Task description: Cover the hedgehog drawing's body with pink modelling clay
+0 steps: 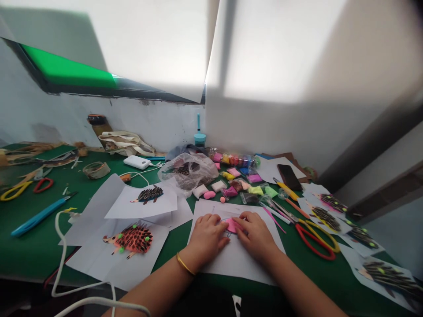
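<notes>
Here, in the head view, a white sheet (244, 266) lies on the green counter (23, 253), and on it, near its upper middle, sits a flat piece of pink clay (232, 226) over a drawn outline. The left hand (205, 236) approaches from one side, its fingertips on the clay's edge and its thumb spread away below; the right hand (257, 236) meets the opposite edge with bent fingers, though whether these pinch the clay or merely press it cannot be told. A yellow bracelet (185, 264) rings the left wrist.

Beyond the sheet: a pink lump (209, 194), a small ball (222, 200), assorted clay packets (256, 190) and a clear bag (208, 164) of dark pieces. To the left: an orange hedgehog (137, 240) with green dots, on paper; above it, a darker hedgehog (150, 193) on another sheet; farther out, a blue cutter (38, 217). A white cable (60, 259) curves across the lower left. To the right: scissors (313, 246) with red and yellow handles, just beside the sheet; a phone (289, 177) farther back; and, at the edge, several overlapping hedgehog pictures (325, 219).
</notes>
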The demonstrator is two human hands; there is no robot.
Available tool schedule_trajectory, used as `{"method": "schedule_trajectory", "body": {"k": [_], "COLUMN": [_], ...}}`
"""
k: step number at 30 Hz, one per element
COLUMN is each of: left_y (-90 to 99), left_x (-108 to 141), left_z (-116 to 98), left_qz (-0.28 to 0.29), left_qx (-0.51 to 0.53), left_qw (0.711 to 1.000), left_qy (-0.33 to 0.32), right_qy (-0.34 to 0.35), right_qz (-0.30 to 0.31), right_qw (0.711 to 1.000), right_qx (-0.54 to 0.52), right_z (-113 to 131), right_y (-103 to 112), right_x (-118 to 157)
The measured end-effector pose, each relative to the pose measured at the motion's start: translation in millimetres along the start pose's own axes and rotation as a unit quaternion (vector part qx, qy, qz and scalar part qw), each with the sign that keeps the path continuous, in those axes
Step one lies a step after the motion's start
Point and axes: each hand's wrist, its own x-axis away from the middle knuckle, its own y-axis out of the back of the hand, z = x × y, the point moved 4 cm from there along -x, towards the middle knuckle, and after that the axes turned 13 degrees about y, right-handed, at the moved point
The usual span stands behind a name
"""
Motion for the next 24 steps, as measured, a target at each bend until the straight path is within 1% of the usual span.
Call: {"method": "schedule_trajectory", "body": {"k": [4, 8, 13, 17, 20, 24], "left_y": [-0.5, -3.3, -9.3, -12.3, -12.1, -10.9], "left_x": [1, 0, -3, -7, -8, -8], "left_z": [0, 1, 10, 18, 20, 19], "left_qz": [0.0, 0.0, -0.006, 0.015, 0.025, 0.023], "left_qx": [0.002, 0.011, 0.048, 0.068, 0.073, 0.07], "left_qw": [1.0, 1.0, 0.999, 0.997, 0.996, 0.996], "left_qy": [-0.001, -0.001, 0.023, 0.043, 0.047, 0.051], "right_qy": [-0.003, -0.005, 0.035, 0.069, 0.078, 0.087], "right_qz": [0.004, 0.003, -0.018, -0.019, -0.013, 0.006], "right_qw": [1.0, 1.0, 0.999, 0.997, 0.997, 0.996], "right_qx": [0.016, 0.003, -0.017, -0.026, -0.02, -0.007], "right_z": [3, 1, 2, 11, 17, 20], "right_y": [0, 0, 1, 2, 4, 5], "right_x": [-1, -1, 1, 1, 0, -2]}}
